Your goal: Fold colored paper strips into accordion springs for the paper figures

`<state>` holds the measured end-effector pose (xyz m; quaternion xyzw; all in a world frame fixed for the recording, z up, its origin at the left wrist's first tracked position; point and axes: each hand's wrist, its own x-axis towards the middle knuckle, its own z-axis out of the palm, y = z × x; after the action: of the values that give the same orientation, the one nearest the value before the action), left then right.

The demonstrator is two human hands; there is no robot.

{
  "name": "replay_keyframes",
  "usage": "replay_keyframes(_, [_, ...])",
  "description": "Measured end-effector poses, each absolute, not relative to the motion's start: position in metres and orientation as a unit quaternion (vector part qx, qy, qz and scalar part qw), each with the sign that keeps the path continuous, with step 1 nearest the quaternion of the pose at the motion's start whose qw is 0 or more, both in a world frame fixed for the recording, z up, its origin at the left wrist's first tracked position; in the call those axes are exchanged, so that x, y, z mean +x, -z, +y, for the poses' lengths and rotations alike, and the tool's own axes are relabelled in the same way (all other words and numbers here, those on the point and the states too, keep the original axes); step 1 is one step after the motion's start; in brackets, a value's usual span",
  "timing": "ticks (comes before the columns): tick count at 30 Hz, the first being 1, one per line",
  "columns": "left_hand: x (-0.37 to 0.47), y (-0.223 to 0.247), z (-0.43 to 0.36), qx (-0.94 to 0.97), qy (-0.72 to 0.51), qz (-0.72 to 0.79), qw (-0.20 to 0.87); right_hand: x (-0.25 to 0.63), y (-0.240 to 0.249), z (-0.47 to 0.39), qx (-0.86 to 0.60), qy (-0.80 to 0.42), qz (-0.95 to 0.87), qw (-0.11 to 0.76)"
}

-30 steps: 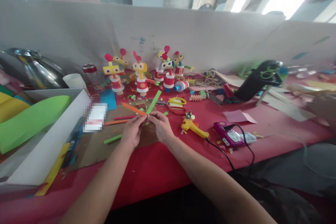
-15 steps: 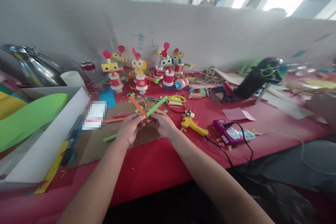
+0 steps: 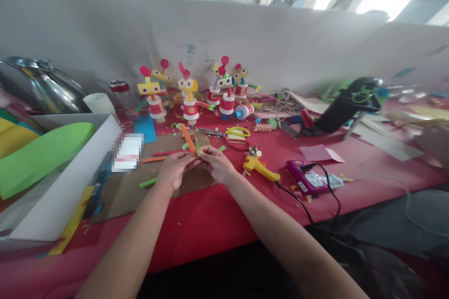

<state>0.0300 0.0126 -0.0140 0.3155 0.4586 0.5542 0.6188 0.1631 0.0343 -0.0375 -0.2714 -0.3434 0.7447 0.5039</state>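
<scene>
Orange strip (image 3: 188, 138): flat, narrow, paper-like; free end up and leaning left, lower end at the fingertips, above the cardboard sheet (image 3: 121, 196).
Green strip (image 3: 198, 148): touching or just beside the orange one, cannot tell which; between the hands.
Left hand (image 3: 174, 171): thumb and finger pinched together, apparently on the orange strip's lower end.
Right hand (image 3: 218, 164): fingertips pinched, apparently on the green strip; contact partly hidden.
Handling: likely very light, bendable, easily creased or torn, hardly slippery.
Best hold: probably the lower ends, between thumb and fingertip, pressed lightly.
Glue gun (image 3: 261, 168): yellow, beyond the right hand.
</scene>
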Motion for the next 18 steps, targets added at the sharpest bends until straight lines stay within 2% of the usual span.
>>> replay_keyframes(5, [0.0286, 0.0190, 0.0150, 0.308, -0.580, 0.457, 0.600, 0.1612, 0.0354, 0.0323, -0.290, -0.719, -0.369, 0.513])
replay_keyframes(13, [0.0233, 0.0123, 0.0121, 0.378, -0.540, 0.419, 0.625, 0.1610, 0.0324, 0.0332, -0.317, -0.653, -0.429, 0.539])
replay_keyframes(18, [0.0203, 0.0118, 0.0112, 0.396, -0.544, 0.424, 0.606, 0.1607, 0.0329, 0.0344, -0.329, -0.636, -0.427, 0.552])
